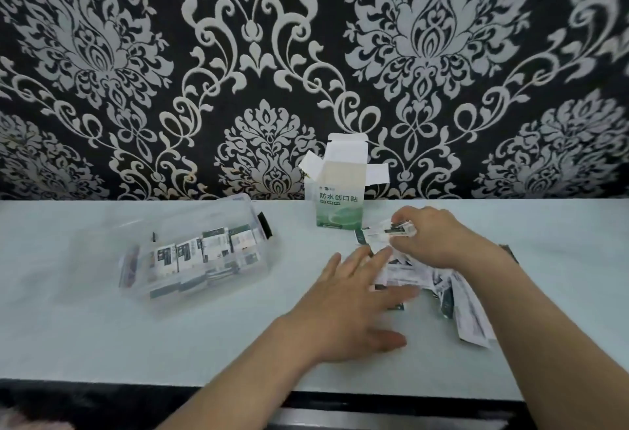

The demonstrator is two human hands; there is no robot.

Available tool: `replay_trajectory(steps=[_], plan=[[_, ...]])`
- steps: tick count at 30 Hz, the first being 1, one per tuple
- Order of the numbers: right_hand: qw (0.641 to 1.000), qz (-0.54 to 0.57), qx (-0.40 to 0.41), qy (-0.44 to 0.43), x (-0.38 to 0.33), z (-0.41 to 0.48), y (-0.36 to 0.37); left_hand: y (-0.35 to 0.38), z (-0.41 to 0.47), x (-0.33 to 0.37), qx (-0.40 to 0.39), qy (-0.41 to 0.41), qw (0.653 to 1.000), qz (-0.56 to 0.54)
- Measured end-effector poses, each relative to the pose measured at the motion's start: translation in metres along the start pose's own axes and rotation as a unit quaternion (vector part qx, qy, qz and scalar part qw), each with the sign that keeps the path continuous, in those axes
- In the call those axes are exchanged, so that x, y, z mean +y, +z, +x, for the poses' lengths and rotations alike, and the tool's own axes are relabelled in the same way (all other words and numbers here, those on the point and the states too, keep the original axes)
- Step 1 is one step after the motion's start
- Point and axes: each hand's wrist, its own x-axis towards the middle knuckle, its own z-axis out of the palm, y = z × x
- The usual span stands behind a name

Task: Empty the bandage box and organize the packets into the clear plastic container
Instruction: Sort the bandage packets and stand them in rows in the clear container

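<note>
Plainly the packets (454, 295) are thin, light, slick paper sleeves, likely to slide and fan apart; they are best pinched by the short edges in a small squared stack; the right hand (439, 239) pinches a few above the loose pile on the surface (102, 327), just before the opened bandage box (338, 198); the left hand (354, 297) lies spread, grasping nothing, fingertips at the pile; the clear plastic container (190, 252), part filled, sits left.
</note>
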Motion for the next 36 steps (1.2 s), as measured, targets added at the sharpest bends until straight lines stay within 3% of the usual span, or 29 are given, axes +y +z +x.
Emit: replay_trajectory(steps=[5, 8, 12, 17, 22, 24, 28, 32, 36], plan=[[0.999, -0.024, -0.034, 0.022, 0.013, 0.011, 0.012, 0.015, 0.003, -0.005, -0.023, -0.013, 1.0, 0.008], [0.994, -0.068, -0.073, -0.038, 0.007, 0.01, 0.017, 0.013, -0.002, -0.017, 0.0, -0.018, 1.0, 0.007], [0.988, -0.02, -0.053, -0.142, -0.01, 0.004, 0.019, 0.001, -0.01, -0.042, 0.086, -0.02, 0.996, -0.034], [0.983, 0.034, -0.041, -0.178, -0.021, -0.002, 0.024, -0.016, -0.019, -0.054, 0.067, -0.101, 0.986, -0.118], [0.981, 0.107, -0.032, -0.156, -0.016, -0.003, 0.024, -0.022, -0.002, -0.041, 0.212, -0.16, 0.948, -0.173], [0.983, 0.107, -0.024, -0.148, -0.013, -0.003, 0.023, -0.017, 0.009, -0.033, 0.197, -0.15, 0.96, -0.135], [0.994, 0.023, -0.013, -0.11, -0.004, 0.0, 0.018, -0.009, 0.028, -0.032, 0.081, -0.15, 0.983, -0.066], [0.993, 0.018, -0.048, -0.11, 0.0, -0.001, 0.017, -0.013, 0.035, -0.032, 0.104, -0.174, 0.976, -0.085], [0.993, 0.019, -0.024, -0.116, 0.001, 0.001, 0.014, -0.02, 0.03, -0.028, 0.146, -0.195, 0.962, -0.126]])
